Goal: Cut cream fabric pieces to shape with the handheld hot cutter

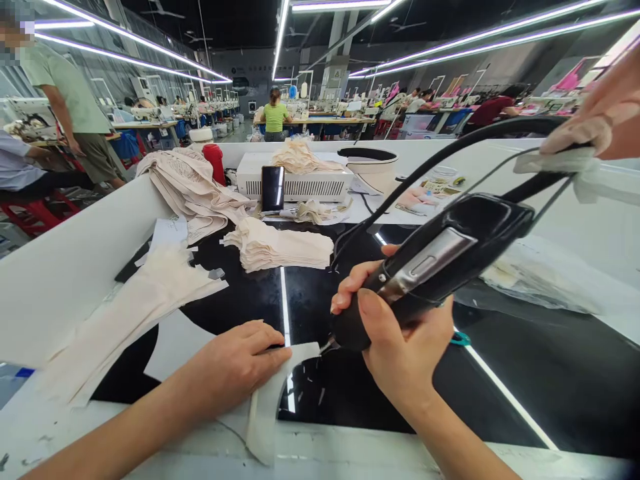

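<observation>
My right hand [395,333] is closed round a black hand-held tool [440,257] with a silver strip and a black cable [450,150] running off up and right. The tool's metal tip touches the end of a curved white fabric piece [270,400] lying on the black table [525,373]. My left hand [240,360] lies flat on that fabric piece, fingers stretched out, pressing it down just left of the tip. Another person's hand [605,107] shows at the top right, near the cable.
A stack of cream fabric pieces [280,247] lies mid-table, and long pieces [130,313] spread to the left. Behind stand a white box machine [295,180], a black phone [273,188] and a red bottle [215,163]. Workers sit or stand at sewing stations further back.
</observation>
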### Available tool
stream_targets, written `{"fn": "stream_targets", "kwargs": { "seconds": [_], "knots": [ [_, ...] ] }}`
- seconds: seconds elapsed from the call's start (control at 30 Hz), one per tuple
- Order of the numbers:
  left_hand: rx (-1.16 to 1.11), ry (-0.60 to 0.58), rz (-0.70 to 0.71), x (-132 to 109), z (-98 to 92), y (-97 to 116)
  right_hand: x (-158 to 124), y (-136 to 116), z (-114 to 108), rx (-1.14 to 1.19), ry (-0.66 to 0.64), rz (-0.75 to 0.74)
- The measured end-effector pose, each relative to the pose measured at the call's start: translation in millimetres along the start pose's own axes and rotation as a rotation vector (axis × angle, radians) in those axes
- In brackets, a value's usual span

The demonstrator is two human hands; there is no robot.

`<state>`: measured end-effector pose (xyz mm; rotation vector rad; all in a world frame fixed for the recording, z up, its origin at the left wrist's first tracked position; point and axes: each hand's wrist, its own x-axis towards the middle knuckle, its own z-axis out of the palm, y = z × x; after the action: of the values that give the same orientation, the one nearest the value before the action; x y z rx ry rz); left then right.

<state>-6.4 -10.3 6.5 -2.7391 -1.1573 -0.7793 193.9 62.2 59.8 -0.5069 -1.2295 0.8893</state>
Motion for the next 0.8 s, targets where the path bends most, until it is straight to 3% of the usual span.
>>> {"fn": "stream_targets", "kwargs": {
  "seconds": [0.53, 0.8],
  "knots": [
    [-0.055, 0.045, -0.03, -0.9, 12.0, 0.3, 2.5, 12.4, 21.0, 0.056, -0.076, -0.003],
    [-0.064, 0.052, -0.032, 0.5, 11.5, 1.7, 7.9, 7.4, 16.1, 0.037, -0.042, 0.005]
  ]
}}
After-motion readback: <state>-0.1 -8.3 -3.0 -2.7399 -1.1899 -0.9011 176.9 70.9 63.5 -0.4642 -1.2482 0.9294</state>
